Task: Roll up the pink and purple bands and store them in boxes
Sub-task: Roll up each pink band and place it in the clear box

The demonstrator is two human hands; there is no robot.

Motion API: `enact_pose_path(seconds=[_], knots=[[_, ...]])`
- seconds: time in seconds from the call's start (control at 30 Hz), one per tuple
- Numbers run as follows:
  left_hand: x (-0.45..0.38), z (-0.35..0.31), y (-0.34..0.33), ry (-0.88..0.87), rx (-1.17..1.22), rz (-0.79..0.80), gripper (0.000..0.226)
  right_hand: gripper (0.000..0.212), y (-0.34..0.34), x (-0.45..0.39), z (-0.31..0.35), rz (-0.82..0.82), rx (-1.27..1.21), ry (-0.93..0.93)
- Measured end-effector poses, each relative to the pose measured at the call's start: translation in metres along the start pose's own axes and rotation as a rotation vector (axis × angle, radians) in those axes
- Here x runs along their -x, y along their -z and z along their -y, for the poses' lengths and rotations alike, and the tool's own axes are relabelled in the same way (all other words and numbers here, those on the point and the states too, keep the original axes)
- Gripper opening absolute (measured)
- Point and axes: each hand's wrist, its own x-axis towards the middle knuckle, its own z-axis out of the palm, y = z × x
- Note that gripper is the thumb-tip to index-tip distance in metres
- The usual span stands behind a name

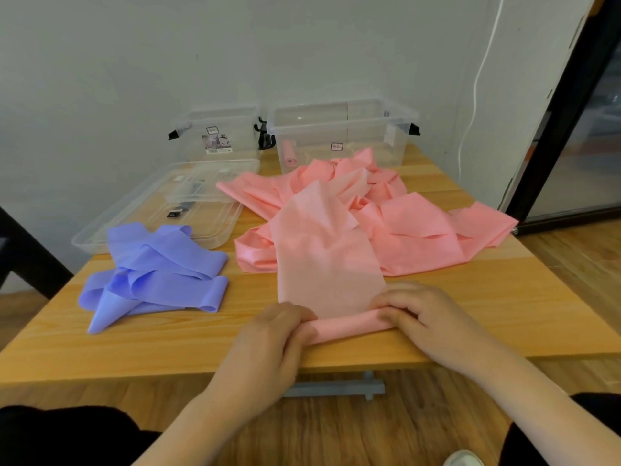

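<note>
A long pink band runs from a loose pile of pink bands toward the table's near edge, where its end is wound into a short roll. My left hand grips the roll's left end. My right hand grips its right end, fingers curled over the top. A heap of purple bands lies at the left. Two clear boxes stand at the back: the left box and the right box, which holds a small pink roll.
Two clear lids lie stacked behind the purple bands. The wooden table ends just below my hands, with a grey metal foot under it. A white cable hangs on the wall at right beside a black-framed glass door.
</note>
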Motion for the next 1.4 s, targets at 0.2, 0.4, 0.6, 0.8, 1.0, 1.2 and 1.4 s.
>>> enact_pose_path(seconds=[0.2,0.4,0.6,0.8,1.0,1.2,1.4], knots=[[0.000,0.000,0.002,0.020,0.010,-0.053,0.025,0.029,0.006,0.001,0.001,0.074,0.009,-0.037],[0.002,0.002,0.003,-0.053,-0.055,0.017,0.026,0.030,0.010,0.003,0.002,0.060,-0.016,-0.049],[-0.015,0.000,0.016,0.306,0.229,-0.149,0.007,0.017,0.009,0.003,-0.005,0.068,0.043,0.018],[-0.058,0.015,0.023,0.721,0.249,-0.121,0.019,0.016,0.008,0.002,-0.010,0.013,0.089,0.054],[-0.087,0.017,0.024,0.758,1.034,-0.264,0.030,0.018,0.011,0.006,-0.012,0.032,0.059,0.042],[-0.104,0.015,0.029,0.681,1.093,-0.234,0.038,0.016,0.009,0.007,-0.012,0.005,0.036,0.025],[-0.119,0.034,0.033,0.665,0.703,-0.286,0.052,0.015,0.007,0.005,-0.012,0.011,0.082,0.035]])
